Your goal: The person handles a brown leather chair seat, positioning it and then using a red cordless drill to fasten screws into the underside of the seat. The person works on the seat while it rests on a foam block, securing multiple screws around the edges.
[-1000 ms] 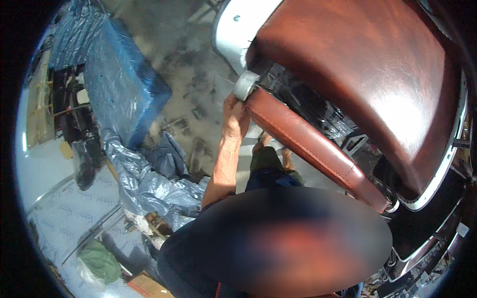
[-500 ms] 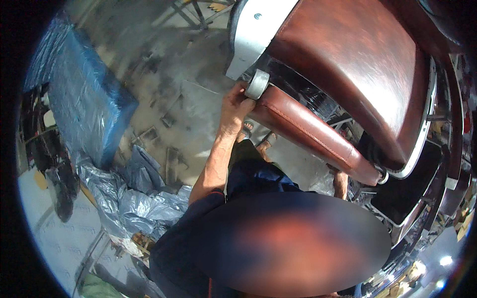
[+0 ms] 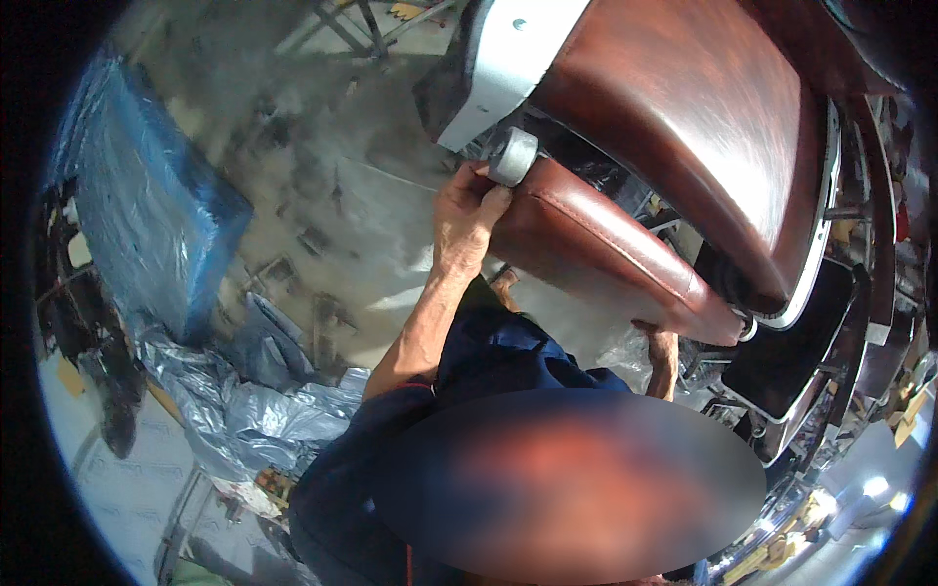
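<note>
Left hand (image 3: pixel 467 210) fingers closed around the brown chair's footrest pad (image 3: pixel 606 254); right hand (image 3: pixel 664 344) grips beneath it. Pad apparently not yet seated.

An upholstery or furniture workshop is being shown: a brown leather chair (image 3: pixel 674 127) with chrome frame parts is lying tilted over a stained concrete floor (image 3: pixel 322 166), a block wrapped in blue plastic film (image 3: pixel 147 210) is standing nearby, and crumpled grey plastic sheeting (image 3: pixel 230 410) is lying beside it.
</note>
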A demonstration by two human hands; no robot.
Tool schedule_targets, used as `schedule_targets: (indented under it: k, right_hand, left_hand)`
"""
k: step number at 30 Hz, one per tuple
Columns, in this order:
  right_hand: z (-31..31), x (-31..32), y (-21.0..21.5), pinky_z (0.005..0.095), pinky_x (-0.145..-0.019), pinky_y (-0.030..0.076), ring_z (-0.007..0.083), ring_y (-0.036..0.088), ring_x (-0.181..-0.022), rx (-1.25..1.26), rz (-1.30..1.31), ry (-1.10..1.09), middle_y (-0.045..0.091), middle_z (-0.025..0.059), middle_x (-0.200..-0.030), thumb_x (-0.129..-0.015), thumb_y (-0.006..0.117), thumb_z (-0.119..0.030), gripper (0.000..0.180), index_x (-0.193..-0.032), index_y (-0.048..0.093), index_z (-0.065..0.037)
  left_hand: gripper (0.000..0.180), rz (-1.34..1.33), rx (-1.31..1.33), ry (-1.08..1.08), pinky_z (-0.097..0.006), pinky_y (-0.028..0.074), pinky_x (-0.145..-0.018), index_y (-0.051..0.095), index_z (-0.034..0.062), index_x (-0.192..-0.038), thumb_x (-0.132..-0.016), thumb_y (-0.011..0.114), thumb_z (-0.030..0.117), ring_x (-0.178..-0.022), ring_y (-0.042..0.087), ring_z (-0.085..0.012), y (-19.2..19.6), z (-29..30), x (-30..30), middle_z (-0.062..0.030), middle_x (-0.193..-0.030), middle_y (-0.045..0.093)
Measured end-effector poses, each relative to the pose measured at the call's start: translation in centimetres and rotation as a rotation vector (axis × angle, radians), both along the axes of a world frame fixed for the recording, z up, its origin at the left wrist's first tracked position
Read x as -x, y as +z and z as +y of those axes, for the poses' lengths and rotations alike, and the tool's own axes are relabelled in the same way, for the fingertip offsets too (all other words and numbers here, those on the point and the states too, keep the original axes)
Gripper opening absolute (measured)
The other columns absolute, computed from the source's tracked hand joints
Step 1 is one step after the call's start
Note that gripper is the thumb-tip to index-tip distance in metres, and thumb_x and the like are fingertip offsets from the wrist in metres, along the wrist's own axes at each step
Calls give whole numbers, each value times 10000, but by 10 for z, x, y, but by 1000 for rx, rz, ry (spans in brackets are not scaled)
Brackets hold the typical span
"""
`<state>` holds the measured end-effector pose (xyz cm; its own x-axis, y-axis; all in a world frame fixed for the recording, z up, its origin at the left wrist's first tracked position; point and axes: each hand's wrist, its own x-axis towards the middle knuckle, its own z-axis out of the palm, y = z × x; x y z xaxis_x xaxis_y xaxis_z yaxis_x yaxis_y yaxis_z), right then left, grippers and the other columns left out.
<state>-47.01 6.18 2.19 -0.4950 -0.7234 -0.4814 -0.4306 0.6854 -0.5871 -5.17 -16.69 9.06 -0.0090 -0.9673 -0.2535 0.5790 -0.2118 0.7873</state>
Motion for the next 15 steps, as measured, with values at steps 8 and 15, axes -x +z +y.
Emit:
schedule_targets:
  k: [8, 15]
  right_hand:
    - [11, -20, 38, 418, -930, 516, 287, 660, -951, -81, -287, -143, 710, 102, -1006, -748, 769, -101, 385, -1115, 686, -17]
    - [16, -10, 26, 400, -873, 517, 273, 672, -913, -175, -113, -52, 723, 113, -928, -721, 781, -84, 348, -1043, 702, 21]
  left_hand:
    - [380, -287, -29, -11, -312, 494, -904, 616, -23, -1175, -942, 744, 248, -998, 612, -147, 30, 10, -4, -91, -1075, 682]
    - [412, -268, 1, -31, -314, 472, -917, 608, -2, -1179, -953, 726, 322, -1002, 581, -139, 19, 11, -5, -52, -1077, 647]
